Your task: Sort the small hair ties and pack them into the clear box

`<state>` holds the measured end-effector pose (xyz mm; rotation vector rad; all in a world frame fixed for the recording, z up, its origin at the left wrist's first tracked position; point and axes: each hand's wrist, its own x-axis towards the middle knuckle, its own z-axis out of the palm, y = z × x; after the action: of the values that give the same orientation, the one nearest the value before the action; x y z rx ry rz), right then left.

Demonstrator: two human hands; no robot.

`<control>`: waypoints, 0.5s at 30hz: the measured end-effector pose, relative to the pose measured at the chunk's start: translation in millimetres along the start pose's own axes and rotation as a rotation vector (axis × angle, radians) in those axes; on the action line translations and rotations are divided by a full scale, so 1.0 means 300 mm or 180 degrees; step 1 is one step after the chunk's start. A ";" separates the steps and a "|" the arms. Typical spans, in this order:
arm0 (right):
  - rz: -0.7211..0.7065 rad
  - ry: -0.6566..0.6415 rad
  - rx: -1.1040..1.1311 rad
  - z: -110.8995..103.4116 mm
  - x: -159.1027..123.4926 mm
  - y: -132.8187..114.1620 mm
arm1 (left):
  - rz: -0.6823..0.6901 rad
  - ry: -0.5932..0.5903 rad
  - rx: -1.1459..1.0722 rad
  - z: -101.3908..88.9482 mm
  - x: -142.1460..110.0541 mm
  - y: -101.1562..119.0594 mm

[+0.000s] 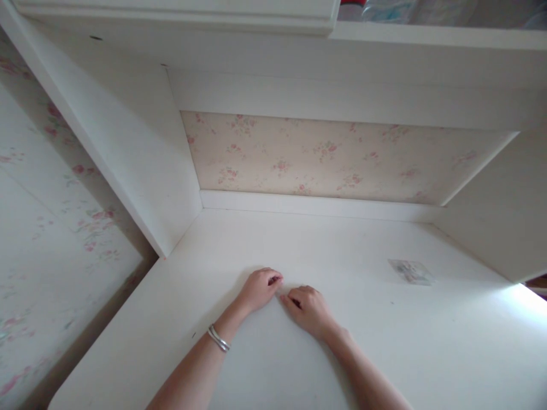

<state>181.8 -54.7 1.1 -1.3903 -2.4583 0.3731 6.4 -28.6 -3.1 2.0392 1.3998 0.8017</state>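
My left hand [260,288] rests on the white desktop [252,364] with its fingers curled and the thumb and fingertips pressed together. Whatever is in that pinch, if anything, is hidden or too small to tell. Two silver bangles [219,338] circle the left wrist. Just to the right, my right hand [311,310] lies on the desktop, closed, its fingers bent inward toward the left hand. Its palm side faces down and hides whatever may be inside. A narrow gap separates the two hands. A small clear packet [411,271] with a printed pattern lies flat farther right, apart from both hands.
A white side panel [128,125] rises at the left and another panel [491,216] at the right. Overhead is a white shelf [384,68] holding plastic bags [388,10]. Floral wallpaper [299,154] covers the back wall above a low white ledge [316,204].
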 end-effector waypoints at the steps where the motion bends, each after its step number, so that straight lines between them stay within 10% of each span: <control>1: -0.0014 0.0052 -0.0005 -0.003 0.000 0.002 | 0.0023 0.0042 0.0025 0.001 0.000 0.001; 8: 0.0764 0.0791 -0.0705 -0.046 -0.004 0.062 | 0.0045 0.0346 0.0896 -0.013 -0.023 0.020; 15: 0.1438 -0.0006 -0.0962 -0.020 -0.012 0.121 | -0.0452 0.0233 0.1841 -0.009 -0.034 0.014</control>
<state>214.4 -39.1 -6.9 -2.0764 -2.2512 0.0933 4.3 -39.3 0.0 2.2984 1.9664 0.4422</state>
